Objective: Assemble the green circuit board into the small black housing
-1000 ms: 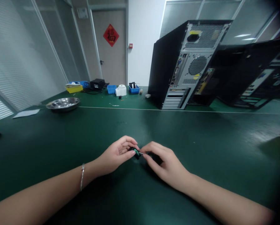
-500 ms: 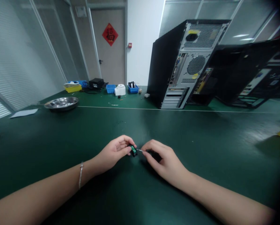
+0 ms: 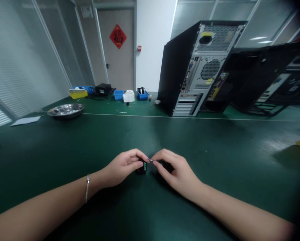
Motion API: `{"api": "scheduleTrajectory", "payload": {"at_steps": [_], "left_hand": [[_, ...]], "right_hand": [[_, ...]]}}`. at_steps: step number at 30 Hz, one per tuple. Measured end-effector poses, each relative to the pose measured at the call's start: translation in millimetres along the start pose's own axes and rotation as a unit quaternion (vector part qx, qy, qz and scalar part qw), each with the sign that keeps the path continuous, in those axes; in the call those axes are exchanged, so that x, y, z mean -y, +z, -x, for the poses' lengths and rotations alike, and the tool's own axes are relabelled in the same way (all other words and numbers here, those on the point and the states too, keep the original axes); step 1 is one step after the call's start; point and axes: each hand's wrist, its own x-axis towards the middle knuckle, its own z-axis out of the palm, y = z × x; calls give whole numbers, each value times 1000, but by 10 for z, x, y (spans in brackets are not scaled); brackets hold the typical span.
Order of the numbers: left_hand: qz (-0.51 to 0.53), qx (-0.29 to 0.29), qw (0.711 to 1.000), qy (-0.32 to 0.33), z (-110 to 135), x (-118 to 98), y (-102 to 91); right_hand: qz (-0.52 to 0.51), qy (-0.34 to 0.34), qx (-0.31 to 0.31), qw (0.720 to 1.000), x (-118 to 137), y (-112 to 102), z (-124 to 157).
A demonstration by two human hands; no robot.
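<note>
Between the thumb and fingers of my left hand [image 3: 123,168] is a small black part with a green circuit board [image 3: 145,166] on its face. The hand covers much of this part. My right hand [image 3: 175,169], just to its right, pinches a thin metal piece [image 3: 151,160] between thumb and forefinger. That piece points left and its tip is by my left fingertip, above the board. Whether it touches the board, I cannot tell. Both hands are low over the green table [image 3: 130,214].
A black computer tower [image 3: 175,73] stands at the back right, with more dark cases [image 3: 255,77] beyond it. A steel bowl [image 3: 66,115] and white paper [image 3: 26,121] lie at left. Along the back are blue bins [image 3: 118,95], a white plastic piece [image 3: 129,97] and a yellow tray [image 3: 78,95].
My left hand has moved slightly down, and the black part has turned so less of its green face shows. My right hand has barely moved.
</note>
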Motion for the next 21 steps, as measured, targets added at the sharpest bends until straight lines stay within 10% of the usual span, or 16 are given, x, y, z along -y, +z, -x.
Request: {"api": "scheduleTrajectory", "payload": {"at_steps": [7,15,21], "left_hand": [[24,8,1000,17,-7,37,11],[-283,-23,943,172,40,41,-17],[-313,25,933,173,62,9,1]], "right_hand": [[0,2,-9,1000,4,-8,-11],[7,8,-15,1000,20,-16,-17],[13,10,-14,1000,8,-16,-17]]}}
